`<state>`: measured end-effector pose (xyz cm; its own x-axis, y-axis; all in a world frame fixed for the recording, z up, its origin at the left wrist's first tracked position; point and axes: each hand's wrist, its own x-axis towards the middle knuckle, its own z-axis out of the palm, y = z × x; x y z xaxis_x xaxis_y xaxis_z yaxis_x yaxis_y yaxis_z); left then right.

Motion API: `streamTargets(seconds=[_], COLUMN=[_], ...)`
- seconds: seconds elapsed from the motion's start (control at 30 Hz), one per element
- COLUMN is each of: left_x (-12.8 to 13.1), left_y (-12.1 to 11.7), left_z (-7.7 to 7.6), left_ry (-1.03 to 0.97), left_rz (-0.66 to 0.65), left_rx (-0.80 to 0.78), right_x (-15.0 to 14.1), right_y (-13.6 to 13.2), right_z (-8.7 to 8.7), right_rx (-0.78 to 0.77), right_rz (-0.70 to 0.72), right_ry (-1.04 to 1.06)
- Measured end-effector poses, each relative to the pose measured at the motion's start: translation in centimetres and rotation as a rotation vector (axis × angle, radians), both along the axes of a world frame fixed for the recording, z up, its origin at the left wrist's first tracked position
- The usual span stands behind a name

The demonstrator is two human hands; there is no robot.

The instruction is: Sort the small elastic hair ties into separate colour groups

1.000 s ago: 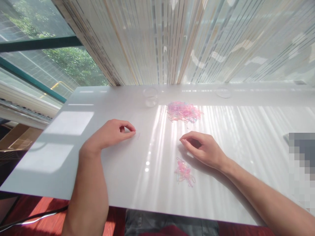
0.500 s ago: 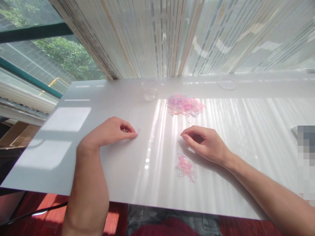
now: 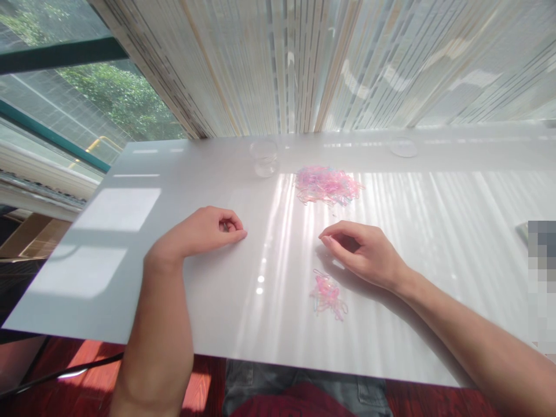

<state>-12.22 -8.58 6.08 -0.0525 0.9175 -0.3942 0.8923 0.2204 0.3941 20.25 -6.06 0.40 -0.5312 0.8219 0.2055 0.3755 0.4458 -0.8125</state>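
Note:
My left hand (image 3: 217,230) is over the left middle of the white table, thumb and fingertips pressed together in a pinch. Whatever may be between those fingertips is too small or hidden to make out. My right hand (image 3: 364,252) rests on the tabletop, thumb and forefinger also pinched; nothing shows clearly between them. Beyond it lies a large heap of thin translucent pink and pastel loops (image 3: 328,185). A smaller heap of the same loops (image 3: 329,295) is in front of the right hand, toward my body. No loop touches either hand visibly.
A clear round cup (image 3: 264,159) stands at the back of the white table (image 3: 226,313). Farther right lies a flat clear disc (image 3: 403,147), perhaps a lid. A striped curtain (image 3: 260,75) hangs along the rear edge. A small speck lies just before the large heap.
My left hand has shifted slightly right, its fingers more curled. The small lilac loop that stuck out at its fingertips no longer shows. My right hand is practically still.

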Motion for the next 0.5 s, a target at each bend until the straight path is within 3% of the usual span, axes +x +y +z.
streamTargets(seconds=[0.5], left_x=[-1.2], left_y=[-0.1], left_z=[-0.5], left_ry=[-0.050], left_rz=[0.029], left_rx=[0.055], right_x=[-0.1], right_y=[0.0], right_z=[0.0], right_rx=[-0.030], right_rz=[0.000], right_ry=[-0.012])
